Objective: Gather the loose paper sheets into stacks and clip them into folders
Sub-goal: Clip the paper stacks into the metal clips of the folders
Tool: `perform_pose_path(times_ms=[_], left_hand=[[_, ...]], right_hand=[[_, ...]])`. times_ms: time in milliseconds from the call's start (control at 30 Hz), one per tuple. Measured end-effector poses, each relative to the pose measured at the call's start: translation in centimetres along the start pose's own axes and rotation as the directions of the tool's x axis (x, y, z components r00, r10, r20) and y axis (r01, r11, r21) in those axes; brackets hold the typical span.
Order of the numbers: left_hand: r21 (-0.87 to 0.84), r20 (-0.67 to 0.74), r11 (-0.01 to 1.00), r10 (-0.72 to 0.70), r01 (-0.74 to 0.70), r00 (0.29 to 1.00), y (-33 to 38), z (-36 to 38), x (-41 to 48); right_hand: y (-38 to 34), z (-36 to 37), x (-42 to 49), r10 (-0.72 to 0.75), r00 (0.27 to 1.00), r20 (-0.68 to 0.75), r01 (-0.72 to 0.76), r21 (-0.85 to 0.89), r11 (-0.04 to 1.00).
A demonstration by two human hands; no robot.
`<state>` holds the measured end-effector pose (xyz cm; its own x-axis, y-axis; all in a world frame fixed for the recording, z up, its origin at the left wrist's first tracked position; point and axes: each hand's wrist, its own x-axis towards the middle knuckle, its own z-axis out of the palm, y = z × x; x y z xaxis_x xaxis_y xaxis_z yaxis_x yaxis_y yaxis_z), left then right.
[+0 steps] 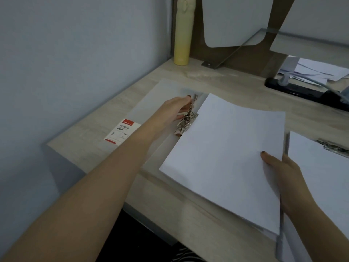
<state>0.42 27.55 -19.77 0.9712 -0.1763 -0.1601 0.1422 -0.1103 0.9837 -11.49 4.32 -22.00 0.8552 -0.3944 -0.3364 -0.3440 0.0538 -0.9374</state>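
An open translucent folder (162,91) lies flat on the wooden desk, its left cover bearing a red and white label (121,132). My left hand (174,110) grips the raised lever of the folder's metal clip (186,121). A stack of white paper sheets (224,157) rests on the folder's right half, its upper left edge beside the clip. My right hand (283,173) holds the stack's right edge, thumb on top. At the right edge lies a second folder (321,178) with paper under its own metal clip (334,146).
A yellow bottle (183,33) stands at the back by the wall. A black power strip (302,90) with a cable lies at the back right, loose white sheets (319,70) behind it. The desk (217,74) ends at the wall on the left.
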Motion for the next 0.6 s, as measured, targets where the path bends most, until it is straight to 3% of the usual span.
perform_pose_path(times_ms=[433, 600], left_hand=[[0.097, 0.034, 0.994, 0.052, -0.055, 0.998, -0.5, -1.6, -1.7], [0.204, -0.059, 0.973, 0.122, -0.108, 0.991, -0.1, -0.7, -1.0]], right_hand=[[0.0, 0.1, -0.9, -0.030, 0.999, -0.027, 0.032, 0.058, 0.998], [-0.2, -0.4, -0.9, 0.008, 0.999, 0.032, -0.011, 0.096, 0.995]])
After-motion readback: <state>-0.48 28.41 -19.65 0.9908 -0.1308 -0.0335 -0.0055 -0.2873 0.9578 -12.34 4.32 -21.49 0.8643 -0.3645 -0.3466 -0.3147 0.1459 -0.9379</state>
